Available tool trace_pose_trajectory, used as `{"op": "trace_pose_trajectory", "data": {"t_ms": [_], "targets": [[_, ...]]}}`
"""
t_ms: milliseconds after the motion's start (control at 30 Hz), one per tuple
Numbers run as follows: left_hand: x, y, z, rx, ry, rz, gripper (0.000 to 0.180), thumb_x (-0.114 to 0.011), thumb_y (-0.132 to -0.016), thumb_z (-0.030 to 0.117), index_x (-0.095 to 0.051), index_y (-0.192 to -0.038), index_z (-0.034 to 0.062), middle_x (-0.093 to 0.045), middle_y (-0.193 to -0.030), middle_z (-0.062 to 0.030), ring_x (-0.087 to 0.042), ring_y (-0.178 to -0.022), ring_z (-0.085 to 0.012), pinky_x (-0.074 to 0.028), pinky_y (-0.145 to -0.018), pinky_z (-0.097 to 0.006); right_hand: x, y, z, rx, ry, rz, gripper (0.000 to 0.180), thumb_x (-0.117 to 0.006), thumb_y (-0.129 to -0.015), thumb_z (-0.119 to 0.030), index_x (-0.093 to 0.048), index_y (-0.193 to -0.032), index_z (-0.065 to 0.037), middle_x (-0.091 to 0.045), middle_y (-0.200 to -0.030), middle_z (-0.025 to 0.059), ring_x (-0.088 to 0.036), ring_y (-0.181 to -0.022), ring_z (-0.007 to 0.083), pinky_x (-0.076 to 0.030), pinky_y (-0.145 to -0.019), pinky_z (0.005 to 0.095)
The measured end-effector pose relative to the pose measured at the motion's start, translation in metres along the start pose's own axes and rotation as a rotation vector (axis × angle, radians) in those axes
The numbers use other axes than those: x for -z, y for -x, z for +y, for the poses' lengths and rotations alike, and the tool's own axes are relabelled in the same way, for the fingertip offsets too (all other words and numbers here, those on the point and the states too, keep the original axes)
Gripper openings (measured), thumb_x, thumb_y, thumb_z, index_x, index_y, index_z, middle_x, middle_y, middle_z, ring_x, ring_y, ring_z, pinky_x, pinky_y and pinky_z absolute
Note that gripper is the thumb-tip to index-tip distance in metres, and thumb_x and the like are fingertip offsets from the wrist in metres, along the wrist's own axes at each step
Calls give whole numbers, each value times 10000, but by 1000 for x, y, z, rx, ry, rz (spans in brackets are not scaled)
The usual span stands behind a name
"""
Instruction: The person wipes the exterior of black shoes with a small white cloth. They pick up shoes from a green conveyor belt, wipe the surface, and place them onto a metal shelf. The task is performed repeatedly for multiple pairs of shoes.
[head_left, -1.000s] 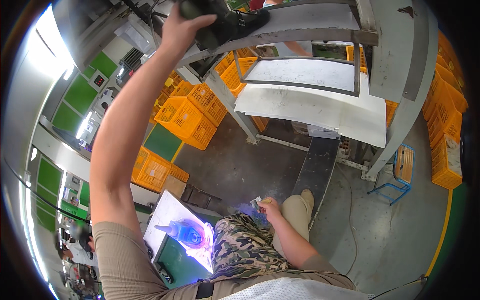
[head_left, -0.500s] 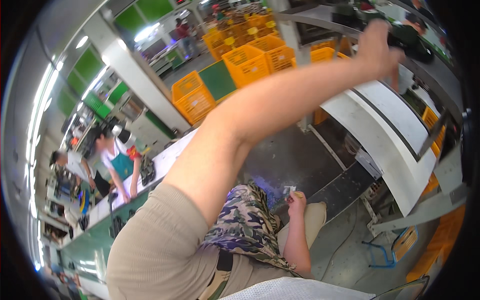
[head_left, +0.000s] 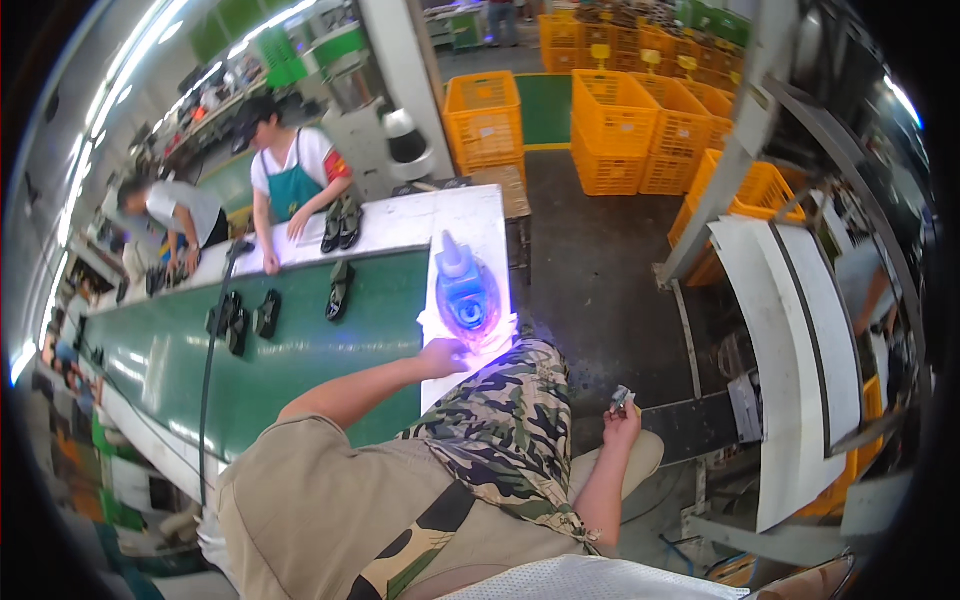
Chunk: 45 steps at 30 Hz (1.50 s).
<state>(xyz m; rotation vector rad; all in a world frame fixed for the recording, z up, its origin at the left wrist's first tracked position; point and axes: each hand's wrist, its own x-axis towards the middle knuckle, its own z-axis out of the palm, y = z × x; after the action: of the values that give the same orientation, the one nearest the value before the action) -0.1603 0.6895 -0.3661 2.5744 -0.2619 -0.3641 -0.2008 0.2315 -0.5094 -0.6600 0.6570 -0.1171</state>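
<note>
My left hand rests at the near side of a white cloth or paper on the end of a pale tabletop. Its fingers look bent, but glare blurs them, and I cannot tell if they grip anything. Just beyond it a nozzle-tipped bottle sits in a clear round holder or dish, lit strongly blue and violet. Lower right, beside my camouflage apron, my right hand is closed around a small grey-and-white piece. That piece is too small to name.
A green conveyor belt carries several dark shoes on my left. Across it stands a co-worker in a teal apron. Yellow crates are stacked ahead. A curved white panel on a metal frame stands at right.
My left arm has swung from the upper right, across the view, down to the pale tabletop. The view has turned left, bringing in the bottle. My right hand keeps its small piece.
</note>
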Motion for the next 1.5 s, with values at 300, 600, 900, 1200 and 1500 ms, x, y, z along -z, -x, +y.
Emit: {"op": "trace_pose_trajectory", "data": {"t_ms": [300,600,900,1200,1500], "targets": [[-127,153,-172,495,-100,-208,365,-782,-682,355,-739,-966,129,-723,-1001,-120,-682,-957,-314,-543,-841,-435,11,-5,3,-103,105,-83,170,-639,-925,-318,-658,-982,-159,-668,-850,9,-638,-798,178,-472,-710,384],[-97,115,-222,767,710,461,246,-750,-767,179,-698,-951,25,-720,-789,-112,-687,-603,-194,-565,-642,-332,5,9,-22,-122,204,43,212,-654,-915,-310,-651,-1035,-135,-647,-891,16,-616,-832,200,-442,-734,378],[59,24,-366,830,484,934,782,-863,-621,288,-560,-1286,11,-582,-1289,-191,-571,-1182,-337,-450,-1019,-393,-28,26,-36,-90,269,54,187,-645,-913,-320,-640,-1023,-169,-641,-884,15,-609,-824,192,-456,-712,390],[138,-57,-382,931,309,656,1068,-908,-580,300,-361,-1465,60,-501,-1419,-158,-498,-1300,-329,-433,-1071,-407,-54,34,-47,-52,391,70,199,-646,-904,-339,-649,-1004,-167,-633,-865,20,-588,-781,191,-443,-686,375],[140,-40,-378,958,-20,356,535,-740,-788,219,-530,-1270,119,-644,-1218,-133,-605,-1151,-323,-496,-969,-445,-87,27,-39,-43,411,35,195,-650,-905,-310,-647,-977,-129,-643,-842,40,-598,-743,201,-461,-669,391]]}}
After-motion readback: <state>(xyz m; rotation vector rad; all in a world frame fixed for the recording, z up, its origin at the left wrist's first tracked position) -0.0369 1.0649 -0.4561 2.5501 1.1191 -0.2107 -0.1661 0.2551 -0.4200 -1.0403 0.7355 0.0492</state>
